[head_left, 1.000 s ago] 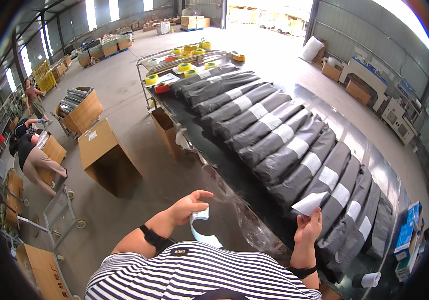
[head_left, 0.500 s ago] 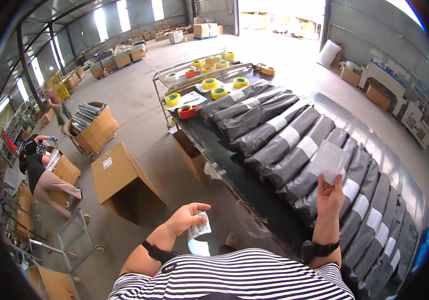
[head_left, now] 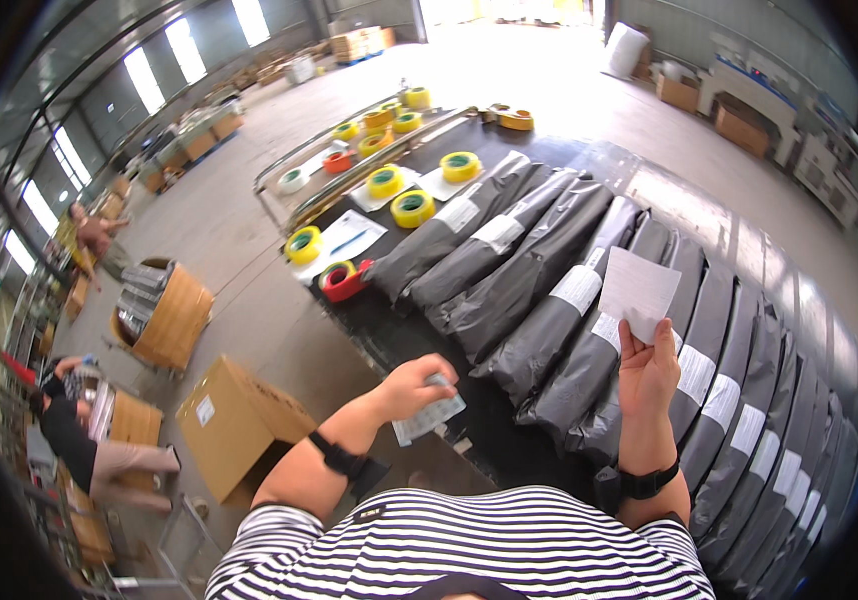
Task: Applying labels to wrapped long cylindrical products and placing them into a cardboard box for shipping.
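Note:
My right hand [head_left: 648, 372] pinches a white label sheet [head_left: 641, 290] by its lower edge, holding it up above a row of grey plastic-wrapped packages [head_left: 519, 277]. My left hand [head_left: 417, 388] is closed on a strip of printed labels [head_left: 429, 420] that hangs below the fingers, beside the near edge of the dark table [head_left: 364, 335]. Most packages lie side by side across the tabletop, many with a white label [head_left: 576, 288] stuck on. The lower ends of some are hidden behind my right forearm.
Yellow tape rolls [head_left: 412, 208], a red tape dispenser [head_left: 341, 282] and a paper with a pen [head_left: 353, 237] lie at the table's far left end. A cardboard box [head_left: 239, 425] stands on the floor at left. Two people work near carts and boxes [head_left: 164, 310] further left.
My view has turned and shifted toward the right. My left hand has risen with its label strip from above the floor to the table edge. The right hand still holds its sheet.

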`<state>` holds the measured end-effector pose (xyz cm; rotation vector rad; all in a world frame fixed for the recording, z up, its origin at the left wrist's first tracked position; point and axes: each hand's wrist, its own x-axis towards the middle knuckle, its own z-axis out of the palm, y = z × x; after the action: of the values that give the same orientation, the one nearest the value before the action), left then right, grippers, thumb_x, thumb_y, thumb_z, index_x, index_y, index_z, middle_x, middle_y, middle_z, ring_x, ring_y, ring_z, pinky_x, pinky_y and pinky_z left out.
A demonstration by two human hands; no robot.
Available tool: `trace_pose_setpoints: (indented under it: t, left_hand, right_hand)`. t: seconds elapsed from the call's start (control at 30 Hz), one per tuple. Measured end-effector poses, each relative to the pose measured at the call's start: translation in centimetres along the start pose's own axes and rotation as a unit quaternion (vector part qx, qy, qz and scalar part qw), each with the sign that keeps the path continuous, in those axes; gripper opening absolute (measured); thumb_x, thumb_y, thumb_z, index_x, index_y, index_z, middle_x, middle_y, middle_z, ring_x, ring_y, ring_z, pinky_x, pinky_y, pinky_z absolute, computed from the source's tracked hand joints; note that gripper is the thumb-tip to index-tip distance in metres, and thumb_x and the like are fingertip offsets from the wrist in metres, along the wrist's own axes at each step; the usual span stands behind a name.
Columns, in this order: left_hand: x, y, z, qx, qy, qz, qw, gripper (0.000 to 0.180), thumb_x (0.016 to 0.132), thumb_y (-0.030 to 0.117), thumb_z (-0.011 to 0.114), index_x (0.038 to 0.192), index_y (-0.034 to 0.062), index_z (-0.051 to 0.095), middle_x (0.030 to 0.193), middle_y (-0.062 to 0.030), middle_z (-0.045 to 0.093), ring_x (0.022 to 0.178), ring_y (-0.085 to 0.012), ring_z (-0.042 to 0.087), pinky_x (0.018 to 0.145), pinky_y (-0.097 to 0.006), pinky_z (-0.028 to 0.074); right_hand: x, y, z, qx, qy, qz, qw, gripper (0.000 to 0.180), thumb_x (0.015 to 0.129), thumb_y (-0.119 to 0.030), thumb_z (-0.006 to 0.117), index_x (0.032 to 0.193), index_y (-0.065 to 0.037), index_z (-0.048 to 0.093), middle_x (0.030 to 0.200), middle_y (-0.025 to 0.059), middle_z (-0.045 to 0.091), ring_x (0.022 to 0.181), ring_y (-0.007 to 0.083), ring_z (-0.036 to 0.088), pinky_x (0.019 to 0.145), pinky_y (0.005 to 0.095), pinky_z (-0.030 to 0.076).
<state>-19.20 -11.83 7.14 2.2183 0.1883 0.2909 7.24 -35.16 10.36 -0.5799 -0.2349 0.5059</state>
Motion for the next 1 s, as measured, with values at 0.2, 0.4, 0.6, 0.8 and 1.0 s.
trace_pose_setpoints:
  t: [0.2, 0.4, 0.6, 0.8, 1.0]
  left_hand:
    - [16.4, -7.1, -1.7, 0.279, -0.222, 0.146, 0.923, 0.022, 0.089, 0.028, 0.071, 0.092, 0.0088, 0.06, 0.156, -0.0039, 0.041, 0.151, -0.0352, 0.019, 0.116, -0.065, 0.024]
    - [16.5, -11.2, -0.7, 0.198, -0.276, 0.083, 0.937, 0.019, 0.091, 0.028, 0.068, 0.094, 0.0114, 0.061, 0.161, 0.0029, 0.032, 0.154, -0.036, -0.002, 0.109, -0.078, 0.021]
    - [15.8, -11.5, -1.6, 0.17, -0.057, 0.176, 0.968, 0.021, 0.086, 0.028, 0.072, 0.093, 0.0117, 0.06, 0.163, -0.0198, 0.019, 0.149, -0.0513, 0.012, 0.111, -0.071, 0.022]
    - [23.3, -14.8, -2.3, 0.043, -0.265, -0.002, 0.963, 0.021, 0.089, 0.031, 0.072, 0.1, 0.0139, 0.067, 0.164, -0.0271, -0.002, 0.144, -0.0464, 0.031, 0.116, -0.044, 0.032]
    - [21.5, -14.8, -4.3, -0.057, -0.281, -0.099, 0.953, 0.019, 0.089, 0.032, 0.072, 0.101, 0.0175, 0.072, 0.164, -0.0285, -0.003, 0.131, -0.0435, 0.052, 0.108, -0.042, 0.042]
  right_hand:
    - [-1.8, 3.1, 0.3, -0.074, 0.122, -0.075, 0.987, 0.034, 0.104, -0.025, 0.053, 0.123, 0.002, 0.055, 0.125, 0.0124, 0.063, 0.114, 0.0233, 0.063, 0.102, 0.0375, 0.054]
    - [-2.9, 6.3, 3.6, -0.098, 0.227, -0.163, 0.955, 0.029, 0.103, -0.027, 0.057, 0.113, 0.0, 0.059, 0.117, 0.0106, 0.067, 0.105, 0.0211, 0.066, 0.097, 0.0359, 0.055]
    - [-1.7, 10.4, 5.8, -0.114, 0.213, -0.178, 0.954, 0.025, 0.102, -0.026, 0.059, 0.108, -0.001, 0.06, 0.113, 0.0105, 0.068, 0.104, 0.0215, 0.068, 0.098, 0.0366, 0.056]
    - [0.5, 13.0, 8.7, -0.127, 0.191, -0.173, 0.958, 0.024, 0.103, -0.025, 0.057, 0.107, -0.001, 0.06, 0.113, 0.0109, 0.068, 0.105, 0.021, 0.068, 0.097, 0.0357, 0.056]
    - [3.9, 13.4, 6.6, -0.144, 0.215, -0.168, 0.951, 0.024, 0.104, -0.024, 0.054, 0.107, 0.0, 0.059, 0.115, 0.0116, 0.067, 0.105, 0.0211, 0.067, 0.095, 0.0347, 0.057]
